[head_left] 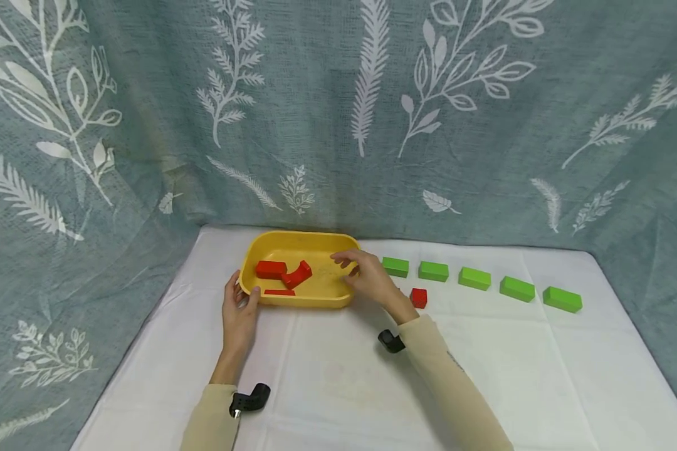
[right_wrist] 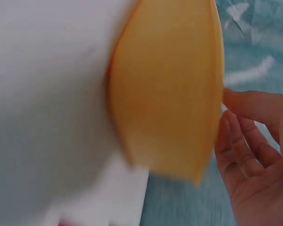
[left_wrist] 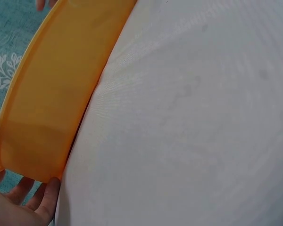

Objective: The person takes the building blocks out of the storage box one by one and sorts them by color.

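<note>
A yellow plastic tray (head_left: 316,302) stands at the back of the table. My left hand (head_left: 240,316) grips its near left corner, thumb at the rim and fingers against the outer wall, as the left wrist view also shows. Inside lie a red rectangular block (head_left: 271,270), a red arch-shaped block (head_left: 297,274) and a third red block (head_left: 279,292), mostly hidden by the near wall. Over the tray's right end reaches my right hand (head_left: 367,274), fingers loosely bent and thumb apart. Nothing shows between those fingers in the right wrist view.
Several green rectangular blocks (head_left: 474,279) form a spaced row to the right of the tray. A small red block (head_left: 419,298) sits in front of the row, close by my right wrist. Behind the white-covered table (head_left: 327,382) hangs a leaf-patterned curtain (head_left: 316,125).
</note>
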`<move>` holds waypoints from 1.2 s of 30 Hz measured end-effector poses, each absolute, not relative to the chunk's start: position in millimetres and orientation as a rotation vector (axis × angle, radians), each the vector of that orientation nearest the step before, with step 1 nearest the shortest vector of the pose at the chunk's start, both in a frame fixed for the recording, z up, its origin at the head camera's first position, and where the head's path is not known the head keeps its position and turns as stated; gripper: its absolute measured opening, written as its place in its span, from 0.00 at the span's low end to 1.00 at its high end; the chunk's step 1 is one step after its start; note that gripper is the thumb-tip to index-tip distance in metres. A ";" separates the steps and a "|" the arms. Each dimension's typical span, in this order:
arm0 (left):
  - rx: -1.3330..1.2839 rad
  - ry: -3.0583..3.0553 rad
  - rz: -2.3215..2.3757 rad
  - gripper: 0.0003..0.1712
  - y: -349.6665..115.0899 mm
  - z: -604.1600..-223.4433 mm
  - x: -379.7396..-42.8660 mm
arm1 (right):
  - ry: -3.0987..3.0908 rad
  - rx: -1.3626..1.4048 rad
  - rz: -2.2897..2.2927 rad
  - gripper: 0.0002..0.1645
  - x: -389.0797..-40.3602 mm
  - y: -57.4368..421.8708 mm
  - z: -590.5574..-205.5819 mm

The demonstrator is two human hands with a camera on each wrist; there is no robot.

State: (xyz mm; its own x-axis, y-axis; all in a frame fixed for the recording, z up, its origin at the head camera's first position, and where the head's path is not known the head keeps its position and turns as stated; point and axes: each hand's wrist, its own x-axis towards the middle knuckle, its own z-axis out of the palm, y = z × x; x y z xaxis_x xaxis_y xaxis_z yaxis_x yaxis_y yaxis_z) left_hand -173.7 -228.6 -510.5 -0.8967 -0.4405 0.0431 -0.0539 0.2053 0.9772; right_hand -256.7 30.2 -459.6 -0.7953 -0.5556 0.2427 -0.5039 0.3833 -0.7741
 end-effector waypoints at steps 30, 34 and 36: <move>0.455 -2.173 -1.769 0.33 -225.5 -512.4 -173.5 | 2.648 -0.962 -1.043 0.28 -279.8 -11.2 -459.4; 0.476 -2.181 -1.763 0.34 -227.2 -509.9 -172.5 | 2.635 -0.923 -1.240 0.30 -278.4 10.0 -454.7; 0.491 -2.191 -1.758 0.34 -227.0 -509.2 -172.1 | 2.618 -0.885 -1.332 0.30 -275.6 22.7 -453.0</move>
